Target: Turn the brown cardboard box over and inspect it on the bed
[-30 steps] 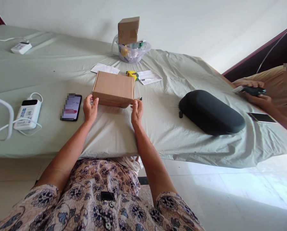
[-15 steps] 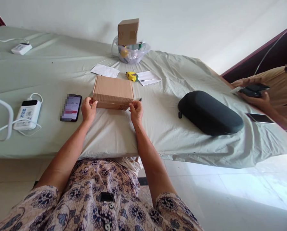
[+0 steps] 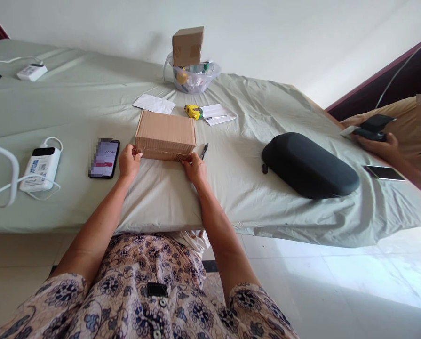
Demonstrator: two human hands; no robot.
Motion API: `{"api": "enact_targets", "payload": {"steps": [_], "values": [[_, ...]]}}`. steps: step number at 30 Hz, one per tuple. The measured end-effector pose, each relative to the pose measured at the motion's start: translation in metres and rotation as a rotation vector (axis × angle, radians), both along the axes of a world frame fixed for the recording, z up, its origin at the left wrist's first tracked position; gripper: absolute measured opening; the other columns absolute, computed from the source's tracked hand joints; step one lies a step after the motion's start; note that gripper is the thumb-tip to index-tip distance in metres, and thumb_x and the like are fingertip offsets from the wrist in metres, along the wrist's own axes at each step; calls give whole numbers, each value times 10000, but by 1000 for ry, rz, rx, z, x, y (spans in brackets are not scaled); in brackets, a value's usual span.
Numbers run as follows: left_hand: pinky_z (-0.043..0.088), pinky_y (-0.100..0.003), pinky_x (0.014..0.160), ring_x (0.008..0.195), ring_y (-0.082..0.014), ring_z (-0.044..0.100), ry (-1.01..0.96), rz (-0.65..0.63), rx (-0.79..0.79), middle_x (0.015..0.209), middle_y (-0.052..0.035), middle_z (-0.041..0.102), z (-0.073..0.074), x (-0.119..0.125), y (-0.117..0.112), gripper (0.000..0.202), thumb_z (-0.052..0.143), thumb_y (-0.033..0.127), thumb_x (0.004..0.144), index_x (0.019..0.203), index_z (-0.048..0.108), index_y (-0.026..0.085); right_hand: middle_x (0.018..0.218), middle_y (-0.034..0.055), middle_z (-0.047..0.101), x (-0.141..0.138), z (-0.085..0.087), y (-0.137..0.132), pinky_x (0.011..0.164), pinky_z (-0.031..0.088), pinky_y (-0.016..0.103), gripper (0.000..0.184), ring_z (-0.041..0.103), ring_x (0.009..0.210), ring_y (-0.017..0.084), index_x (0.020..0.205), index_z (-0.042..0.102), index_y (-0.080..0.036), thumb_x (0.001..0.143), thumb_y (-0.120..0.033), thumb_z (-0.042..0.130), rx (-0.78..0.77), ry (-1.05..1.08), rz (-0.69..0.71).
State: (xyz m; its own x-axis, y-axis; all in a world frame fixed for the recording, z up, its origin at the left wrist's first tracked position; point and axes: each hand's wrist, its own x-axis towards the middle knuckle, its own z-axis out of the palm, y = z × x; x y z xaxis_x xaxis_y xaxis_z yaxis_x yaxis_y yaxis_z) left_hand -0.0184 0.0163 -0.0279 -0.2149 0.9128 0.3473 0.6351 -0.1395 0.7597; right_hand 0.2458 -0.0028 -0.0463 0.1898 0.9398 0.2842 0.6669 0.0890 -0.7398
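Note:
A brown cardboard box with its lid down sits on the cloth-covered table in front of me. My left hand grips its near left corner, thumb towards the front face. At the near right corner my right hand pinches the lower front edge with bent fingers. A black pen lies just right of my right hand. To the left of my left hand is a phone showing a timer.
Behind the box lie a yellow tape measure, papers and a clear basket bearing a smaller carton. A black case rests at right, a white power bank at left. Another person's hand holds a black device.
My right hand has slid down and slightly left along the box's near right corner, uncovering more of the pen. The left hand and box have barely moved. The other person's device has tilted.

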Motion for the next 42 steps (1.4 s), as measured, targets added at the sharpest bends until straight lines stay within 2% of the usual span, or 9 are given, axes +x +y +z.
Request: {"api": "enact_targets", "payload": {"steps": [4,8,11,13,16,19,24,32,42], "values": [[535,-433,907,876,-249,665,4,14,20,868,-74,681,-4,1,0,128,624,200,765,864,544,221,781,-4,650,-1,3,-2,710,464,331,147,558,691,165,775,476,-255,764,-295,617,-10,50,-15],[539,-420,925,938,-247,660,-12,47,73,923,-77,686,3,2,-4,154,626,296,837,955,597,201,790,-21,644,-4,13,-4,697,459,309,166,568,677,138,820,493,-246,789,-333,632,36,188,-19],[532,-397,958,1095,-250,630,-64,37,195,1119,-123,674,10,4,-7,302,563,444,917,1093,596,201,750,-33,577,-8,22,-6,658,437,281,271,533,673,121,804,460,-248,834,-469,613,180,288,-16],[516,-404,997,1163,-258,610,-103,0,248,1214,-149,641,12,7,-9,428,553,549,916,1161,550,197,700,-46,504,-12,26,-8,628,411,273,367,477,641,111,769,415,-252,846,-563,593,252,313,-17],[517,-419,992,1142,-275,629,-173,-45,231,1214,-161,621,11,15,-12,606,613,654,849,1208,458,190,644,-67,409,-18,26,-11,592,357,270,479,402,604,104,735,357,-258,805,-651,623,247,304,-48],[541,-405,929,1095,-276,659,-204,-43,171,1200,-154,621,10,21,-15,663,633,691,819,1211,417,201,632,-76,366,-23,24,-12,577,307,264,535,370,598,103,728,336,-261,761,-680,666,187,279,-109],[558,-402,899,1073,-275,684,-194,-31,147,1225,-148,641,8,24,-16,655,637,682,827,1227,410,216,584,-89,337,-29,24,-10,553,292,262,541,348,554,100,704,285,-269,786,-648,662,128,302,-172],[555,-388,904,1040,-260,694,-216,21,152,1202,-125,661,6,28,-15,560,710,549,826,1187,434,222,594,-89,356,-30,31,-12,575,286,261,523,353,575,97,705,281,-266,796,-626,649,89,305,-165],[562,-382,864,998,-265,709,-274,-2,146,1156,-112,679,5,30,-15,537,750,469,796,1157,431,233,623,-75,384,-31,35,-13,596,287,262,474,369,611,101,703,349,-253,824,-643,590,85,314,-175]]}}
